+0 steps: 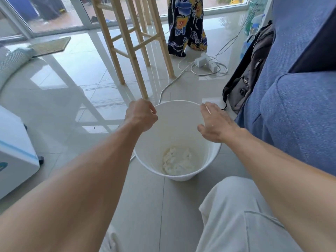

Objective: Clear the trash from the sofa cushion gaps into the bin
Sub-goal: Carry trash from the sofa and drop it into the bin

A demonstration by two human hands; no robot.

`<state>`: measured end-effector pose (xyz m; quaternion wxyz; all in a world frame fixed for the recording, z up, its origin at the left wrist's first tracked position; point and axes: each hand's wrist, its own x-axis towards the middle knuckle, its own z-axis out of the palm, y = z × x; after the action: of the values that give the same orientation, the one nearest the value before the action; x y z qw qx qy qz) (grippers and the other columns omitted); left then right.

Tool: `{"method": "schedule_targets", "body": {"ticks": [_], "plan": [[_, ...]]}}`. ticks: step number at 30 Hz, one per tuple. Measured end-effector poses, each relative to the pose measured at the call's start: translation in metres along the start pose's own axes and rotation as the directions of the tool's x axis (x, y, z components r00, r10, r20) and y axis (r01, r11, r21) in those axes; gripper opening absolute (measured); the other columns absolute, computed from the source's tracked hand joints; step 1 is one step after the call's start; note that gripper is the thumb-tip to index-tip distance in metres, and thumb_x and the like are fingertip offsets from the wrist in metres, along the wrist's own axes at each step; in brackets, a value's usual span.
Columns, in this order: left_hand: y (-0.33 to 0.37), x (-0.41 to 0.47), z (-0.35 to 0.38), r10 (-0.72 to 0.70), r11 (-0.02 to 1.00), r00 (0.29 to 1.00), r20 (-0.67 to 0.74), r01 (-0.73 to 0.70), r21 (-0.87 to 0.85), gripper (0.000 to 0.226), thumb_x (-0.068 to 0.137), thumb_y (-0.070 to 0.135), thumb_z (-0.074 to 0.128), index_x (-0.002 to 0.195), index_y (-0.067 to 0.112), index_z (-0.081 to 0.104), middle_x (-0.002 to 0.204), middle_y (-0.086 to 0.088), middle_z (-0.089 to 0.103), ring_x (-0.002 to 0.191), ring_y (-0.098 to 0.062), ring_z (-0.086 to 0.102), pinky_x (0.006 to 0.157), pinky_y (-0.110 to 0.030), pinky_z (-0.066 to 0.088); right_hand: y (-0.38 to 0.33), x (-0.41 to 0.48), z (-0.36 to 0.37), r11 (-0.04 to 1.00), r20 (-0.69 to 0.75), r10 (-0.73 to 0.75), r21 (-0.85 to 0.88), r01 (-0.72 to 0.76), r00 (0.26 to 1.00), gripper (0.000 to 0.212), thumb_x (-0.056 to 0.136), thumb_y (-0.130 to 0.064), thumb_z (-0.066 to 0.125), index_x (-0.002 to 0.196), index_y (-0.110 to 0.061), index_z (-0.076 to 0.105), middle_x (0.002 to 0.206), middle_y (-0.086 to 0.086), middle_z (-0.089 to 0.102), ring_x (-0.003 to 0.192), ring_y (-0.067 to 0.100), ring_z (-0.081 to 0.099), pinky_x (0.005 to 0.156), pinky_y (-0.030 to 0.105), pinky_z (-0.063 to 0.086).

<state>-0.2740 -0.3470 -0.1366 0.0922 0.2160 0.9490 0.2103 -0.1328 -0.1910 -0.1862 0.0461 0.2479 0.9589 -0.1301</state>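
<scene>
My left hand (pixel 141 115) was at the left rim of the bin (pixel 179 124), fingers curled tight under the palm; I could not tell whether they gripped the rim or held nothing. My right hand (pixel 216 122) hung over the right rim, fingers loosely spread and holding nothing, their tips near the far edge. The bin stood upright on the floor (pixel 72 99), just beside the sofa (pixel 291 106) on my right. Crumpled white trash (pixel 177 160) lay at its bottom. Beyond it stood a stool (pixel 134 42), with a backpack (pixel 249 73) against the sofa's end.
</scene>
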Motion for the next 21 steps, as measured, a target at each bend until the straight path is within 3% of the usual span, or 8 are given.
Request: {"method": "schedule_targets", "body": {"ticks": [8, 14, 17, 19, 21], "plan": [[-0.008, 0.011, 0.008, 0.007, 1.000, 1.000, -0.001, -0.007, -0.010, 0.030, 0.086, 0.006, 0.053, 0.102, 0.022, 0.073, 0.117, -0.009, 0.055, 0.093, -0.027, 0.063, 0.072, -0.026, 0.048, 0.005, -0.013, 0.040, 0.996, 0.054, 0.047, 0.078, -0.051, 0.997, 0.073, 0.095, -0.025, 0.038, 0.152, -0.003, -0.003, 0.160, 0.010, -0.012, 0.147, 0.023, -0.012, 0.118, 0.035, -0.003], [-0.003, 0.014, 0.030, 0.003, 1.000, 0.999, 0.032, -0.003, 0.004, 0.034, 0.087, 0.005, 0.054, 0.112, 0.021, 0.070, 0.126, -0.010, 0.051, 0.098, -0.026, 0.059, 0.082, -0.028, 0.050, 0.006, -0.013, 0.040, 0.993, 0.053, 0.040, 0.105, -0.046, 0.998, 0.074, 0.094, -0.023, 0.037, 0.151, -0.003, -0.006, 0.160, 0.011, -0.014, 0.147, 0.022, -0.014, 0.118, 0.033, -0.005], [-0.004, 0.010, 0.044, 0.025, 0.997, 0.991, 0.128, -0.034, 0.067, 0.033, 0.087, 0.015, 0.063, 0.118, 0.021, 0.067, 0.119, -0.005, 0.055, 0.099, -0.020, 0.053, 0.083, -0.026, 0.046, 0.007, -0.012, 0.039, 0.993, 0.053, 0.034, 0.115, -0.040, 0.998, 0.074, 0.094, -0.022, 0.036, 0.152, -0.003, -0.006, 0.160, 0.010, -0.016, 0.147, 0.022, -0.015, 0.118, 0.033, -0.005], [-0.007, 0.006, 0.054, 0.032, 0.990, 0.976, 0.214, -0.061, 0.129, 0.028, 0.085, 0.025, 0.066, 0.112, 0.024, 0.071, 0.115, 0.000, 0.064, 0.109, -0.020, 0.057, 0.091, -0.027, 0.046, 0.007, -0.012, 0.039, 0.990, 0.055, 0.028, 0.134, -0.035, 0.998, 0.073, 0.094, -0.021, 0.035, 0.152, -0.004, -0.006, 0.160, 0.009, -0.016, 0.147, 0.021, -0.015, 0.117, 0.032, -0.006], [-0.008, 0.004, 0.062, -0.002, 0.984, 0.959, 0.282, -0.048, 0.169, 0.016, 0.083, 0.032, 0.065, 0.095, 0.024, 0.073, 0.113, -0.002, 0.069, 0.107, -0.023, 0.061, 0.090, -0.029, 0.049, 0.009, -0.013, 0.040, 0.988, 0.058, 0.027, 0.148, -0.036, 0.998, 0.073, 0.094, -0.020, 0.035, 0.152, -0.004, -0.006, 0.160, 0.009, -0.016, 0.147, 0.021, -0.015, 0.117, 0.032, -0.006]]}}
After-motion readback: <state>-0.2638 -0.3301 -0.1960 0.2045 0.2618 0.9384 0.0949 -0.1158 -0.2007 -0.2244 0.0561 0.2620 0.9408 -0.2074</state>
